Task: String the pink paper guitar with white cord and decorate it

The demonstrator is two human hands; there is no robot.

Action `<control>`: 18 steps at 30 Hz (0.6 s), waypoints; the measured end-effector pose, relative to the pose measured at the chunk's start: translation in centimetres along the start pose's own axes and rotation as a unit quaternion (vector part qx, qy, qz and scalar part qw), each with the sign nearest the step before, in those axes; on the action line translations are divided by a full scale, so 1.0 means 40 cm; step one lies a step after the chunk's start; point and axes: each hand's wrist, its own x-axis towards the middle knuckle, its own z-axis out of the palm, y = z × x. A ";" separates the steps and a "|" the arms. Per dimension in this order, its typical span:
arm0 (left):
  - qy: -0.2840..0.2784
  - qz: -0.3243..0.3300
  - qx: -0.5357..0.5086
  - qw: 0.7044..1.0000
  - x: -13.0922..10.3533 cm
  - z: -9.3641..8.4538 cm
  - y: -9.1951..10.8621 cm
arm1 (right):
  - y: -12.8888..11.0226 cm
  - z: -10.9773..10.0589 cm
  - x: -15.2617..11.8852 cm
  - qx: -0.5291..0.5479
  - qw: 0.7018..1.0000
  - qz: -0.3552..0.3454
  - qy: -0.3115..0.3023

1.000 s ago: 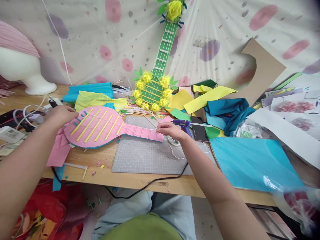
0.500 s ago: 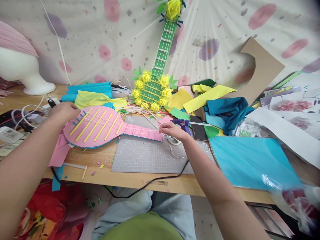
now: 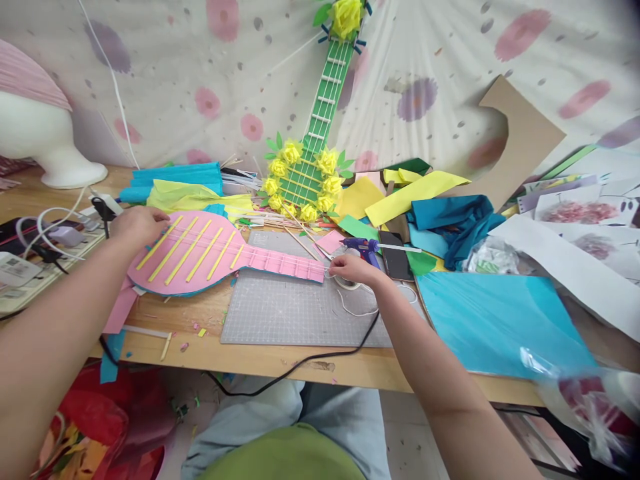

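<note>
A pink paper guitar [image 3: 200, 260] with slanted yellow strips and pink cross-bars on its neck lies flat on the table, its neck reaching over the grey cutting mat [image 3: 280, 313]. Thin white string [image 3: 273, 259] runs lengthwise above it. At the left edge of the guitar's body, my left hand [image 3: 140, 229] pinches one end of the string. Just past the neck's tip, my right hand [image 3: 353, 269] has its fingers closed on the other end. Beneath that hand, partly hidden, sits a string spool [image 3: 347, 283]. Close behind it rests a purple glue gun [image 3: 364, 249].
A green paper guitar with yellow flowers [image 3: 320, 127] leans on the back curtain. A phone [image 3: 397, 257], coloured paper and a blue sheet [image 3: 500, 320] lie to the right. A power strip [image 3: 50, 267] with cables is at left; a black cord [image 3: 300, 365] crosses the front edge.
My right hand has shifted right, from over the neck's end to just beyond it. My left hand has moved slightly right, further over the guitar's body, and the string lies closer along the neck.
</note>
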 end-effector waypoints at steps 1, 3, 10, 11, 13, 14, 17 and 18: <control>0.001 -0.002 0.038 0.999 -0.005 -0.001 0.003 | 0.003 0.001 0.001 -0.001 1.000 0.009 0.000; -0.008 0.006 0.060 0.998 -0.009 -0.001 0.005 | 0.006 0.003 0.004 -0.009 1.000 0.023 0.000; 0.002 0.014 0.095 0.995 -0.002 0.002 0.007 | 0.001 0.010 0.021 -0.036 0.998 0.050 -0.004; 0.001 0.014 0.097 0.995 -0.002 0.002 0.008 | -0.001 0.009 0.022 -0.038 0.998 0.052 -0.004; -0.004 0.020 0.100 0.995 0.000 0.002 0.008 | -0.006 0.008 0.023 -0.045 0.997 0.057 -0.005; -0.005 0.020 0.100 0.995 0.002 0.003 0.007 | -0.008 0.008 0.024 -0.049 0.997 0.058 -0.005; -0.009 0.010 0.026 1.000 0.014 0.007 -0.004 | -0.015 0.006 0.026 -0.064 0.996 0.058 -0.007; -0.013 0.013 -0.036 0.999 0.017 0.008 -0.007 | -0.017 0.005 0.027 -0.065 0.996 0.056 -0.009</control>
